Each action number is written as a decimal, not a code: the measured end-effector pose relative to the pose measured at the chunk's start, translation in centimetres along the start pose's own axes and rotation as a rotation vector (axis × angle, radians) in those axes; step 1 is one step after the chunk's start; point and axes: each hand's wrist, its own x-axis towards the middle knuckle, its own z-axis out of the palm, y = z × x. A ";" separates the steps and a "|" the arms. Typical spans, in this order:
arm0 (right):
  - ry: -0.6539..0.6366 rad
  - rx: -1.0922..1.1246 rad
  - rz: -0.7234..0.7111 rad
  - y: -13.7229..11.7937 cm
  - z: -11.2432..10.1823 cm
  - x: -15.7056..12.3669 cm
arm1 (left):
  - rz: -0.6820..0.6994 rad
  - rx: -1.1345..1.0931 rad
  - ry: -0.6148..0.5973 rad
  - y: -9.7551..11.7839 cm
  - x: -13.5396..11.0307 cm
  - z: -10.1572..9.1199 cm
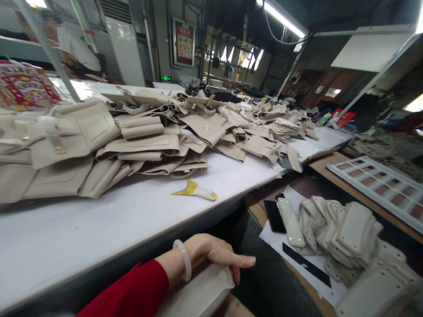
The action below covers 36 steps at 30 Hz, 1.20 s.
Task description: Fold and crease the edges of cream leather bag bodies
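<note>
Beige piece [200,291] slants, its long axis pointing up-right, beneath the left hand [220,254]; whether bent fingers clamp it, I cannot tell.

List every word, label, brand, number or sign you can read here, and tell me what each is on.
None can be read with certainty.
Framed wall poster: characters too blurred.
Small green lit sign: markings too small.
Yellow piece on the table: dark marks, too small.
Red patterned item at left: marks along its top, too blurred.
</note>
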 end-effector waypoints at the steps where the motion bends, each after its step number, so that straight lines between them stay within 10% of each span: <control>1: 0.041 -0.061 -0.036 -0.4 -0.1 0.5 | 0.018 0.025 -0.001 0.0 0.0 0.0; 8: 0.427 -0.437 -0.336 -7.5 -4.1 8.3 | 0.000 0.115 0.006 -0.1 0.5 -0.5; 16: 0.089 -0.856 -0.575 -15.0 -0.7 15.7 | 0.036 -0.089 -0.145 -1.4 2.2 -0.5; 21: 0.014 -0.826 -0.467 -13.5 -4.7 10.9 | 0.057 -0.082 -0.133 -1.9 2.5 -0.3; 27: -0.154 -0.523 -0.080 -7.5 -12.9 -1.8 | 0.052 -0.063 -0.146 -1.4 2.6 -0.1; 31: -0.367 -0.228 0.267 -2.9 -10.9 -7.9 | 0.041 -0.012 -0.123 -0.7 2.1 0.0; 36: -0.344 -0.130 0.285 -0.9 -6.1 -8.7 | 0.035 0.120 -0.027 -0.3 1.3 -0.2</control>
